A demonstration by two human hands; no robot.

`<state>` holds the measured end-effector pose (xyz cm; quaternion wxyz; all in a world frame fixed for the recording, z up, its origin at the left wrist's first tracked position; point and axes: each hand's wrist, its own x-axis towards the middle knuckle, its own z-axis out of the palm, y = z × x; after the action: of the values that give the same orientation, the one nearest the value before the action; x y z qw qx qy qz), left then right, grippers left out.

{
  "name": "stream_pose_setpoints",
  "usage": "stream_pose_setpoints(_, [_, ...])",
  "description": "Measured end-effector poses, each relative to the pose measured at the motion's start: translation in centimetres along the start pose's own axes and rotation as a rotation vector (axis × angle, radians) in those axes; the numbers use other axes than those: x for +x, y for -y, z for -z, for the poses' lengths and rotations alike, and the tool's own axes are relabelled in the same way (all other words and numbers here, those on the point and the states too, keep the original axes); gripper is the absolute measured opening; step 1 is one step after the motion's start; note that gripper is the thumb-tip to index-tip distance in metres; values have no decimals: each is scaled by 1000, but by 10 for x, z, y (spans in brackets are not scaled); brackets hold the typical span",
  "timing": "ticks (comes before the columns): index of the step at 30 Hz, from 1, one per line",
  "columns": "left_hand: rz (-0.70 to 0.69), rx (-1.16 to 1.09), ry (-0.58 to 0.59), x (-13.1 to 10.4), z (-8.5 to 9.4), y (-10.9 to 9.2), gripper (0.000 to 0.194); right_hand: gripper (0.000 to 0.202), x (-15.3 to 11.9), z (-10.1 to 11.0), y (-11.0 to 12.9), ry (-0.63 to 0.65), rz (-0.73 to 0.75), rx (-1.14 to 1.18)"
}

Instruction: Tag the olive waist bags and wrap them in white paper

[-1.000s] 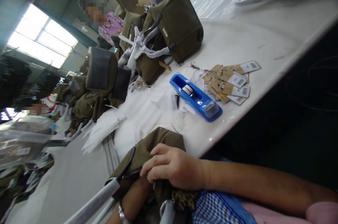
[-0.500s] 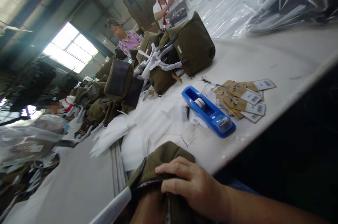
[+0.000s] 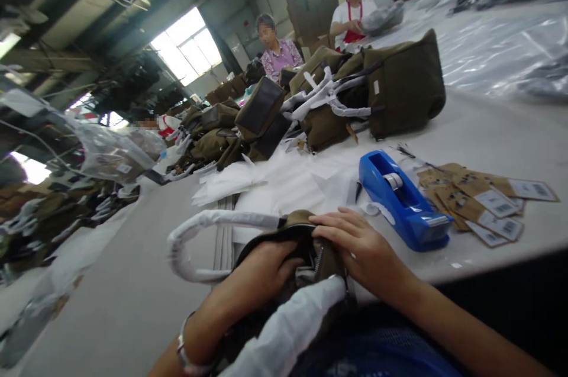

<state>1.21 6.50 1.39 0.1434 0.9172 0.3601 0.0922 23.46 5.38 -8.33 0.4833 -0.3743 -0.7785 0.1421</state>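
Bag: your olive canvas bag (image 3: 293, 229) sits at the near edge of the tabletop (image 3: 483, 122), its mouth open with a zipper along the rim.
Handles: both are wrapped in white foam; one (image 3: 199, 235) loops out to the left, the other (image 3: 288, 324) lies toward you.
Left hand: your left hand (image 3: 266, 270) grips the bag's opening, fingers curled inside.
Right hand: your right hand (image 3: 359, 247) presses on the rim, fingers closed over it.
Nearby: a blue tape dispenser (image 3: 403, 202) stands just right of the bag, beside brown hang tags (image 3: 479, 199).
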Motion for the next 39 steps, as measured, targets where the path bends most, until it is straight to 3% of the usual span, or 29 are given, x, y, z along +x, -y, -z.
stream_pose_setpoints(4, [201,-238,-37,-58,48,-15,31,33,4,9,0,39,81,-264])
stream_pose_setpoints(7, [153,-255,-188,-114,59,-22,41,30,10,9,4,37,63,-450])
stream_pose_setpoints(10, [-35,-139,-322,-141,28,-23,62,31,18,16,14,100,72,-552])
stream_pose_setpoints(12, [-41,-35,-397,-139,-4,-25,51,35,27,26,27,158,164,-537])
stream_pose_setpoints(14, [45,15,-496,-130,-30,-28,30,39,40,37,44,220,285,-422])
stream_pose_setpoints(16, [51,-1,-578,-121,-46,-32,24,42,58,42,64,363,329,-227])
stream_pose_setpoints(18, [-35,-11,-620,-116,-50,-33,26,39,78,35,81,638,280,-13])
stream_pose_setpoints(21, [-167,45,-690,-116,-48,-31,23,31,98,5,93,1085,197,151])
stream_pose_setpoints(24, [-243,85,-695,-120,-46,-27,20,44,98,-25,87,1296,178,85])
stream_pose_setpoints(26, [-254,94,-673,-123,-46,-24,18,45,89,-34,76,1281,174,-26])
stream_pose_setpoints(29, [-225,90,-695,-122,-50,-19,19,37,75,-34,56,1133,211,-261])
stream_pose_setpoints(32, [-187,62,-829,-113,-64,-12,25,27,71,-33,42,1025,333,-456])
stream_pose_setpoints(35, [-173,30,-988,-96,-83,-7,29,28,78,-40,40,1012,509,-499])
stream_pose_setpoints(37, [-196,7,-979,-86,-92,-4,31,32,87,-47,47,992,628,-469])
stream_pose_setpoints(39, [-249,-11,-875,-79,-93,0,32,29,97,-53,61,923,667,-434])
